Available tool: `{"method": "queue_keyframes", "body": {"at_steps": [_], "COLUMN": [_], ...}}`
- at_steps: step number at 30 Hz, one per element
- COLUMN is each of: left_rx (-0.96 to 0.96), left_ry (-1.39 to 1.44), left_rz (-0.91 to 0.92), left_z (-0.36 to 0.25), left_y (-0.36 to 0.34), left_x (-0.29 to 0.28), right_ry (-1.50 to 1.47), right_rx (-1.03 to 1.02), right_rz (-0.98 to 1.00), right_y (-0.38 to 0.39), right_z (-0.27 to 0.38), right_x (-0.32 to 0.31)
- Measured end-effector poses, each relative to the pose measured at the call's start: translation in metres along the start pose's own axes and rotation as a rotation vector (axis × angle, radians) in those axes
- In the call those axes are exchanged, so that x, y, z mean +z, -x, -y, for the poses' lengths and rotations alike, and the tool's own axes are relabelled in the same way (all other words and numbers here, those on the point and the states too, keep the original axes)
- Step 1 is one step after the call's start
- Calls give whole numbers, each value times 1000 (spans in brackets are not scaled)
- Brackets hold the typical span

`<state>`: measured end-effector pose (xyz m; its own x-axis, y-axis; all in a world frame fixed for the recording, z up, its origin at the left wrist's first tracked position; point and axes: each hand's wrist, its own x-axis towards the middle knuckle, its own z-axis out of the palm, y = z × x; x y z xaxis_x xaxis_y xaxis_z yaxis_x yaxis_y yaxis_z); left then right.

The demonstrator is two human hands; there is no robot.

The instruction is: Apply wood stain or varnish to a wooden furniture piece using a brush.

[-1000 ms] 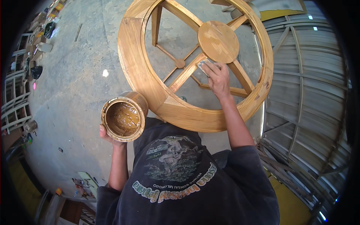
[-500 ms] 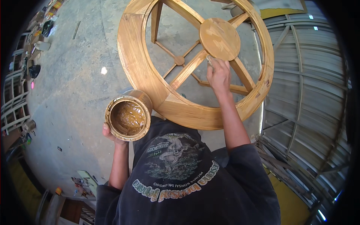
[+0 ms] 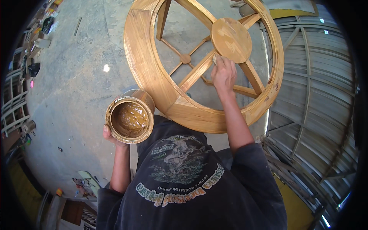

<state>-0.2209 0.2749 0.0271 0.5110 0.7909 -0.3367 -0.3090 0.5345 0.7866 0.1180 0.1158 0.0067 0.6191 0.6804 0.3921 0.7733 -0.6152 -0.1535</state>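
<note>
- Step in hand, as judged: the right hand (image 3: 224,75) appears to be working a small pale pad (image 3: 214,60) at the inner end of a spoke (image 3: 197,71), close by the central disc (image 3: 232,40).
- Right grip: fingers bent and drawn together around the pad. Most of the pad is hidden, so its exact kind cannot be told.
- Left grip: the left hand (image 3: 111,137) supports a can (image 3: 145,100) low on its near side, thumb against the outside; the other fingers are largely out of sight.
- Location: the round wooden frame (image 3: 143,46) stands ahead of the person; the can is at its near left edge. Contact between the two cannot be confirmed.
- Next move, as judged: it calls for light, even pressure along the spoke's grain, with the can held steady, its mouth being tilted toward the wearer.
- Materials: honey-coloured wood, visibly grained; broad ring, straight spokes, flat disc with paler patches. A smaller disc (image 3: 185,58) joins thin bars below.
- Contents: glossy brown paste (image 3: 132,117), ridged and wet-looking; the can's rim is crusted.
- Surroundings: grey, blotched floor (image 3: 96,46); ribbed wall (image 3: 326,88) at right.
</note>
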Motion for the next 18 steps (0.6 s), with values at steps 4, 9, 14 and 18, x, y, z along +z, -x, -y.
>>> {"method": "queue_keyframes", "body": {"at_steps": [4,9,14,18], "left_rx": [11,-2,13,45], "left_ry": [7,22,17,33], "left_rz": [2,-71,-40,-47], "left_z": [-1,5,6,5], "left_y": [-4,-9,-16,-18], "left_x": [-4,-18,-9,-3], "right_ry": [47,-11,-52,-218], "right_rx": [10,17,35,-20], "right_rz": [-16,72,169,308], "right_y": [-3,4,35,46], "right_z": [-3,5,39,58], "right_x": [9,-3,-21,-48]}}
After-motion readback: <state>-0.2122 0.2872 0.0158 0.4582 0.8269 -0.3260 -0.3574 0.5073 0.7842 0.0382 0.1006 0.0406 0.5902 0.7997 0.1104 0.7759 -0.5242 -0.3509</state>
